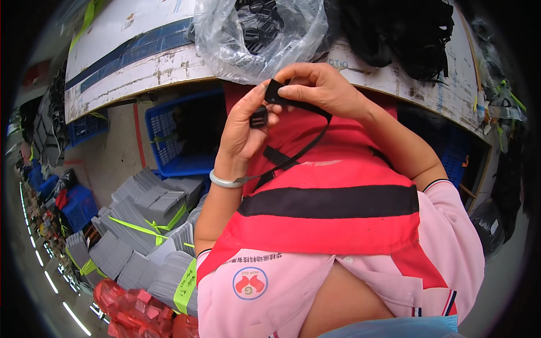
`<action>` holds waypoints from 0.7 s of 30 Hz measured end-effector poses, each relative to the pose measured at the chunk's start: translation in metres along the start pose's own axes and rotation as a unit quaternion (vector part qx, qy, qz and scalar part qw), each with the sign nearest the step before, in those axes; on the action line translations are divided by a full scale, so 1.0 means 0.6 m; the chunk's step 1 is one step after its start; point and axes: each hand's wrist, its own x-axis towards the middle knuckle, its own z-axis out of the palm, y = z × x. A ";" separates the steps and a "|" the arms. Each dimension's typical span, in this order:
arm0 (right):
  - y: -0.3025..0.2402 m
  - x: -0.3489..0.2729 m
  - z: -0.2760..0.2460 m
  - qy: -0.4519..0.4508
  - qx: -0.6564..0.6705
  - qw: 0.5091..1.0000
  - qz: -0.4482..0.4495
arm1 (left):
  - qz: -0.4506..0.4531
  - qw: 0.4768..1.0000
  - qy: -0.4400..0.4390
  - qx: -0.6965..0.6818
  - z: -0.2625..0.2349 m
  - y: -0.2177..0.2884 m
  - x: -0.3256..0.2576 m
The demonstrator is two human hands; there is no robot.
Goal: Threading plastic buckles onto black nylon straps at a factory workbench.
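Observation:
Both of my hands are raised over my lap, close together at the near edge of the work table. A black webbing strap is pinched between the fingers and thumb of my right hand. Its tail curves down across my red apron to a wider black piece. A small black plastic buckle rests in the curled fingers of my left hand, whose thumb and fingertip meet the strap's end. Whether the strap passes through the buckle is hidden by my fingers.
On the table a clear plastic bag holds several black buckles. Black fabric pieces lie right of it. Below left stand a blue crate, bundled grey sheets and a red plastic bag.

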 end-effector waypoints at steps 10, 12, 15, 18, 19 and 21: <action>0.015 -0.035 0.029 0.041 -0.077 0.970 -0.227 | 0.166 0.968 0.079 0.170 0.009 -0.020 -0.020; -0.007 -0.036 0.034 0.066 -0.082 0.967 -0.232 | 0.212 0.953 0.084 0.200 0.014 -0.013 -0.013; -0.012 -0.021 0.018 0.109 -0.105 0.988 -0.031 | 0.237 0.940 0.098 0.225 0.021 -0.014 -0.004; -0.001 -0.012 0.012 0.084 -0.103 0.991 -0.018 | 0.263 0.916 0.108 0.285 0.026 -0.014 -0.007; -0.008 -0.010 0.019 0.106 -0.104 0.989 -0.007 | 0.279 0.909 0.111 0.289 0.027 -0.016 -0.004; -0.014 -0.003 0.042 0.122 -0.103 0.987 -0.012 | 0.325 0.881 0.142 0.314 0.030 -0.013 -0.017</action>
